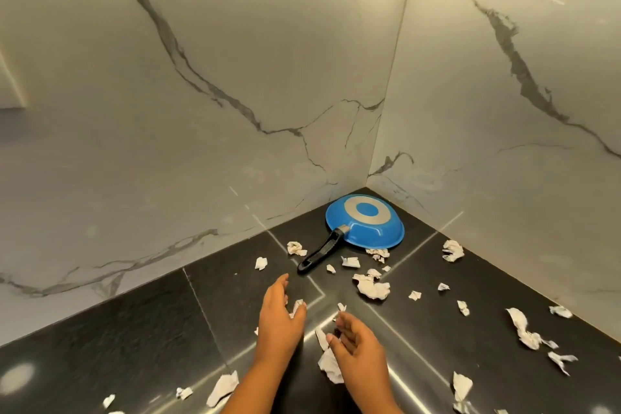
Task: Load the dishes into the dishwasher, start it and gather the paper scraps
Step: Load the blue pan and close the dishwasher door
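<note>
Scraps [373, 289] of crumpled white paper lie strewn on the black counter [134, 346], thickest at the right. The left hand [280, 316] and right hand [356, 346] hover over them, fingers half curled; whether either grasps one, I cannot tell. Beyond, a blue pan [364, 222] lies upturned in the corner, hemmed by marble walls [201, 44].

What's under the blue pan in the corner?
The pan lies upside down on the black counter. One paper scrap pokes out at its near rim; anything else beneath is covered.
</note>
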Tool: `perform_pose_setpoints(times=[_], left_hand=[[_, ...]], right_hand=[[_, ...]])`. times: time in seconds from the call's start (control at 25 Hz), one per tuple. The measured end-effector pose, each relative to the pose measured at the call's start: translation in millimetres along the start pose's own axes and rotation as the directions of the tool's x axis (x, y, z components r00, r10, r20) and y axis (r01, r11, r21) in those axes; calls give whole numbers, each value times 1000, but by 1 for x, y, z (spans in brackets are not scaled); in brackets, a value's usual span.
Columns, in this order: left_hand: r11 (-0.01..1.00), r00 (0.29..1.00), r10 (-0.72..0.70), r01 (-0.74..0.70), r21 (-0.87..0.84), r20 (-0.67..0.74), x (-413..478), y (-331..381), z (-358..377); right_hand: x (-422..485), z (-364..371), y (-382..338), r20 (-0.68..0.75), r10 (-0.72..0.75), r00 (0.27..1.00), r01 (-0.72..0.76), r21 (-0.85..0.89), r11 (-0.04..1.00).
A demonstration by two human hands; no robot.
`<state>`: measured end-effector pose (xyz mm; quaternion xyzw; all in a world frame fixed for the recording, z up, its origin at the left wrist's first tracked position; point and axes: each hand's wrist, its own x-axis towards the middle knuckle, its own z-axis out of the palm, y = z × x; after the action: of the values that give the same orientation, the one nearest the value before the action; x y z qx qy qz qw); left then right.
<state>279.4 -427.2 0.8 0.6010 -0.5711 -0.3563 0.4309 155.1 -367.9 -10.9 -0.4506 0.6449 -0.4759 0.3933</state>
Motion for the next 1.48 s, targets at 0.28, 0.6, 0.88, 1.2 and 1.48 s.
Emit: perform_pose_setpoints(times=[0.28, 0.6, 0.88, 1.2, 1.48], left_hand=[[892, 994, 109, -104, 440, 13, 41, -9, 19], [627, 979, 202, -141, 767, 14, 77, -14, 40], [632, 886, 463, -355, 690, 31, 76, -10, 40], [684, 781, 592, -617, 390, 198, 65, -15, 39], [961, 955, 275, -271, -57, 110, 26, -10, 15]], right_hand=[[56, 31, -8, -183, -160, 970, 90, -339, 936], [97, 53, -30, -158, -133, 978, -1, -646, 763], [99, 44, -31, -225, -54, 973, -27, -339, 941], [107, 33, -23, -283, 146, 948, -52, 314, 948], [67, -13, -29, -101, 348, 932, -114, 830, 546]])
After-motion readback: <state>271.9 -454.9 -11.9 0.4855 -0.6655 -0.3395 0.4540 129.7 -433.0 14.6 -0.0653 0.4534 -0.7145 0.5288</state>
